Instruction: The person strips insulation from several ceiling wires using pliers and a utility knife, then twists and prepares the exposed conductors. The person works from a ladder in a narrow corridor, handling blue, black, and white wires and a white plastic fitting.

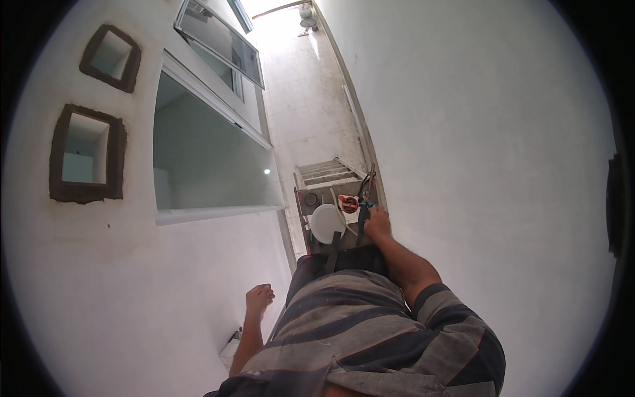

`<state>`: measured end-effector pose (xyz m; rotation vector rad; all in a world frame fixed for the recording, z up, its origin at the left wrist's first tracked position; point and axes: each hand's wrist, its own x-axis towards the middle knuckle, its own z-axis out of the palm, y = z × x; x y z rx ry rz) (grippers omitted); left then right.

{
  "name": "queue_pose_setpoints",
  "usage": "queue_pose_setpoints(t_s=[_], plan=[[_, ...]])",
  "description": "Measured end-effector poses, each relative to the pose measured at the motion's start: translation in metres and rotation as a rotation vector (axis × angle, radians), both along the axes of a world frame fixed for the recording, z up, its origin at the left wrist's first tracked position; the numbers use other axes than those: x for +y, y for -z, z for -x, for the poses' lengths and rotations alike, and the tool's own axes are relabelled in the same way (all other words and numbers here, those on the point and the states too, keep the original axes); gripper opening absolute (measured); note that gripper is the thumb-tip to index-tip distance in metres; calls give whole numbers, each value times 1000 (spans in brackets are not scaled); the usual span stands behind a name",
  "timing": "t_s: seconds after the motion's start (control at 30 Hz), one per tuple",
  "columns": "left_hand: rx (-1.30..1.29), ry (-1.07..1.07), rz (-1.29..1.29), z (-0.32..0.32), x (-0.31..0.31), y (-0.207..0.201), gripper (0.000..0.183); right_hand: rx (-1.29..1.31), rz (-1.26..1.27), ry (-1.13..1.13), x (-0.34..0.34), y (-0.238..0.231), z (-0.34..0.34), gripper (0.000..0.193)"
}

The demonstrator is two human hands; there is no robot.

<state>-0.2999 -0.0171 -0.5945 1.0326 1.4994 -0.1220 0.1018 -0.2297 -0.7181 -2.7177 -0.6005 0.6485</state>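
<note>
My right hand [377,223] is down at the right side of the ladder top [319,250], close to the wall. Its fingers are closed around a dark tool with a blue part [364,213], whose kind is too small to tell. Beside it lie an orange-and-black round object [348,204] and a thin pale cord or strip. A white round lid or tub [327,225] sits left of these, with a dark round cup-like thing [310,199] behind it. My left hand [260,299] hangs out to the left with curled fingers, and nothing shows in it.
Ladder rungs [327,173] slope down beyond the top. A plain wall [489,132] rises close on my right. On the left are a window opening [211,152], an open window sash [225,43] and two small framed wall openings [86,153]. A narrow passage floor [304,99] runs ahead.
</note>
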Motion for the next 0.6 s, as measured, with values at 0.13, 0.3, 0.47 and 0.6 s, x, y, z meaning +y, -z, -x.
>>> queue_pose_setpoints(t_s=[0.13,0.3,0.47,0.6], plan=[[-21,110,-12,-7,0,19,31,63,9,309,6,-19,-7,42],[-85,284,-83,-65,15,39,31,144,102,311,-4,16,-18,31],[-184,445,-164,-141,40,61,34,86,54,276,-3,16,-27,21],[-218,479,-217,-190,44,84,35,111,28,301,-4,11,-32,18]])
